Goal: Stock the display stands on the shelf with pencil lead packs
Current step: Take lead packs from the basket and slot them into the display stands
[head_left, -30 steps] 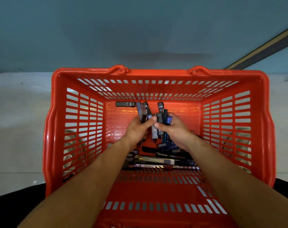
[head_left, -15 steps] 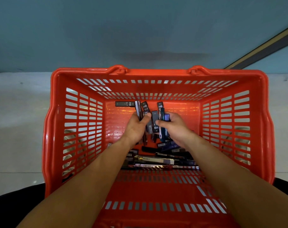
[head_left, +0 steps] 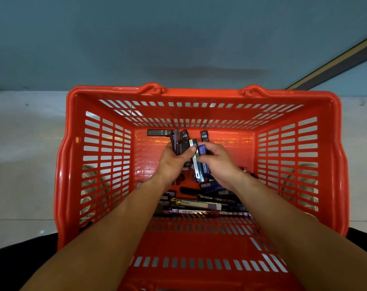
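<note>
In red slotted plastic basket [head_left: 199,94]: both hands.
Left hand [head_left: 174,162]: grips slim black lead packs [head_left: 184,140].
Right hand [head_left: 219,162]: pinches flat blue pack [head_left: 202,148].

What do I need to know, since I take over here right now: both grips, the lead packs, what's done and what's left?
Left grip holds a bunch of lead packs.
Right grip pinches a few more packs.
Both are inside the red basket.
One loose pack lies by its far wall, a pile on its floor nearer you.
Done: packs gathered in hand.
Left: all stocking; no shelf or stand is in view.
</note>
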`<state>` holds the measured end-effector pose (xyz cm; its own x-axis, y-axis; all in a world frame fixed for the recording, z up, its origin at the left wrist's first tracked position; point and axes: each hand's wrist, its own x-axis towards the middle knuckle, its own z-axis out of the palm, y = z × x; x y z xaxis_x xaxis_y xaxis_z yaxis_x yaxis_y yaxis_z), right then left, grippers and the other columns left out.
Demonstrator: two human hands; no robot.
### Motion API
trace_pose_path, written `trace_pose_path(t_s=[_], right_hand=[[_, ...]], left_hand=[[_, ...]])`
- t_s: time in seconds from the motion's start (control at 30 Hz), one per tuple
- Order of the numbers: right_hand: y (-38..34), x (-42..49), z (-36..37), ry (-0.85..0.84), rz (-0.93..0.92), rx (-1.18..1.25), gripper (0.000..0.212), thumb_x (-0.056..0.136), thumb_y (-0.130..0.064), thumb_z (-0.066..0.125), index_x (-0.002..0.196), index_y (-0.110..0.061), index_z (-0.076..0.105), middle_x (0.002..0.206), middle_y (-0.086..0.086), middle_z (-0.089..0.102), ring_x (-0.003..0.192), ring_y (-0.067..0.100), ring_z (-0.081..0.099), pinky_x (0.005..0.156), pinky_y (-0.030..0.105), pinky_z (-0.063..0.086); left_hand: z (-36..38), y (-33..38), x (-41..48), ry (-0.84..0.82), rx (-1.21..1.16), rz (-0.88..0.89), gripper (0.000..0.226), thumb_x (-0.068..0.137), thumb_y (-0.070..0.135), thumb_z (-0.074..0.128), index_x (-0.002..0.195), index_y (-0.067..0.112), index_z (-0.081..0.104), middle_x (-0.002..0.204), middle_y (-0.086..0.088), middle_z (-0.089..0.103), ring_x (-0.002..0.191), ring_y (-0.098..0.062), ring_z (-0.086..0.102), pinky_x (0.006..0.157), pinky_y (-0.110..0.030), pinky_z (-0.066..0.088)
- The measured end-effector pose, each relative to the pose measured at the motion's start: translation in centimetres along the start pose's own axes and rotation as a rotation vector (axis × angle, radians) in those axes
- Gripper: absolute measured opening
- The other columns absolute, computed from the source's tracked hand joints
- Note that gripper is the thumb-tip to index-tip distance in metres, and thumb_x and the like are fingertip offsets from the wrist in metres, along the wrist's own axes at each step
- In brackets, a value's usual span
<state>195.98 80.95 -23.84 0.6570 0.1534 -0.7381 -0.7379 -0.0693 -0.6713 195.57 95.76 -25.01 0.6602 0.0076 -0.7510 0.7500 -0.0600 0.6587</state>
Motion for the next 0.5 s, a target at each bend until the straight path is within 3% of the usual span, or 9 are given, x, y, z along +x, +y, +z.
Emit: trace_pose_path(t_s=[0.1, 0.23, 0.33, 0.4, 0.5], right_hand=[[0.0, -0.2, 0.0, -0.001, -0.028, 0.009, 0.039, 0.09, 0.005, 0.064, 0.099, -0.032, 0.07, 0.11, 0.011, 0.071, 0.102, 0.02, 0.067, 0.09, 0.046, 0.057], [-0.4, -0.8, -0.3, 0.026, -0.03, 0.078, 0.03, 0.09, 0.006, 0.068, 0.11, -0.016, 0.069, 0.11, 0.009, 0.072, 0.1, 0.017, 0.071, 0.081, 0.03, 0.061], [-1.2, -1.4, -0.8, 0.008, -0.026, 0.08, 0.029, 0.095, 0.001, 0.062, 0.122, -0.011, 0.067, 0.108, 0.009, 0.074, 0.098, 0.017, 0.074, 0.083, 0.033, 0.061], [-2.0, -2.1, -0.9, 0.026, -0.026, 0.012, 0.022, 0.101, -0.009, 0.057, 0.119, -0.018, 0.067, 0.1, 0.005, 0.075, 0.082, 0.015, 0.074, 0.074, 0.032, 0.062], [-2.8, -3.4, -0.9, 0.101, -0.064, -0.127, 0.015, 0.104, -0.021, 0.053, 0.109, -0.023, 0.067, 0.082, 0.0, 0.063, 0.051, 0.008, 0.053, 0.051, 0.027, 0.047]], left_hand=[[-0.1, 0.3, 0.1, -0.014, -0.003, 0.017, 0.044, 0.086, 0.031, 0.079, 0.122, 0.014, 0.061, 0.108, 0.001, 0.076, 0.101, -0.013, 0.072, 0.085, -0.028, 0.057], [-0.1, 1.0, -0.4, -0.033, -0.033, 0.023, 0.032, 0.087, 0.023, 0.079, 0.114, 0.018, 0.062, 0.104, 0.003, 0.076, 0.09, -0.007, 0.073, 0.066, -0.011, 0.052], [-0.5, 1.5, -1.2, -0.005, -0.044, 0.022, 0.028, 0.09, 0.023, 0.076, 0.112, 0.022, 0.059, 0.104, 0.004, 0.074, 0.094, -0.01, 0.072, 0.069, -0.016, 0.053], [-0.9, 2.0, -1.7, -0.011, -0.005, 0.045, 0.036, 0.089, 0.022, 0.076, 0.12, 0.016, 0.058, 0.106, 0.001, 0.075, 0.091, -0.009, 0.073, 0.068, -0.018, 0.055], [-1.5, 2.9, -3.1, -0.044, 0.062, 0.077, 0.039, 0.09, 0.018, 0.076, 0.123, 0.01, 0.057, 0.1, 0.0, 0.074, 0.079, -0.005, 0.073, 0.063, -0.014, 0.053]])
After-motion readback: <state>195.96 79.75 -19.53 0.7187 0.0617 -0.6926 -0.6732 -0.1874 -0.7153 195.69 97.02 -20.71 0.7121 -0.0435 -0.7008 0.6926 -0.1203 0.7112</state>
